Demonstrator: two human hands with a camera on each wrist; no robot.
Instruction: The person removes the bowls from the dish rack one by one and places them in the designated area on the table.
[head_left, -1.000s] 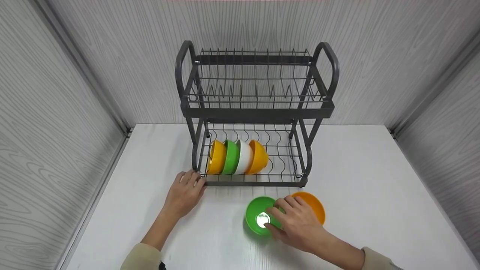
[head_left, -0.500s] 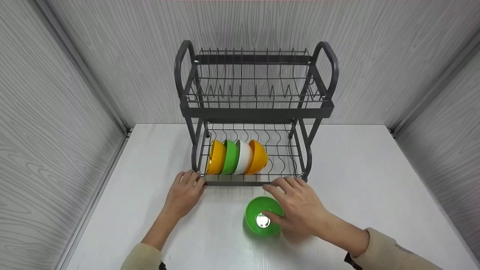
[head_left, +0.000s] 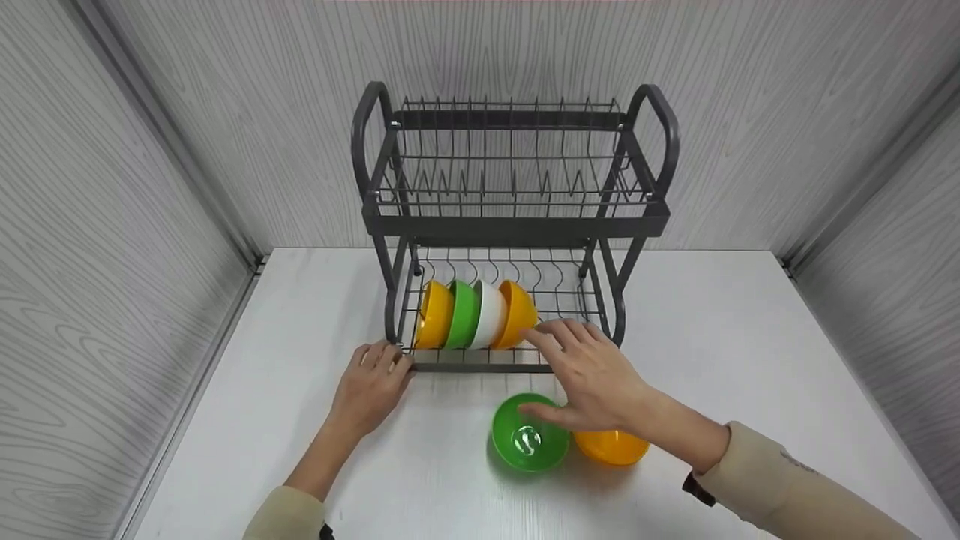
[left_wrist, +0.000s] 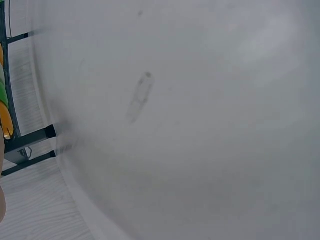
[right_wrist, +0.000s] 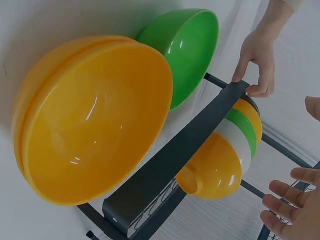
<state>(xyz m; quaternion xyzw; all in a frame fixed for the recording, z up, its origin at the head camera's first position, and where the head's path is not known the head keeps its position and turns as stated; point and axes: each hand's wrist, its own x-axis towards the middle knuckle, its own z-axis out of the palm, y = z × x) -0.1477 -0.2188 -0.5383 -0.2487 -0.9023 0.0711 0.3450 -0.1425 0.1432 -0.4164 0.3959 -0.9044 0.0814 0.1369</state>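
Observation:
My left hand grips the front left corner of the dark two-tier rack; in the right wrist view that hand has thumb and fingers round the corner. Above the loose bowls, my right hand is spread and holds nothing, its fingertips near the right orange bowl in the lower tier. Beneath it lie a green bowl and, partly covered, orange ones, which the right wrist view shows as two nested bowls. The right fingers appear there at the right edge.
On the lower tier a yellow-orange bowl, a green bowl and a white bowl stand on edge beside the right orange one. The upper tier overhangs behind them. Grey panels enclose the white table.
My right hand has moved from beside the loose bowls up and forward over the rack's front edge, uncovering part of the orange bowls' near side. The left hand stays on the corner.

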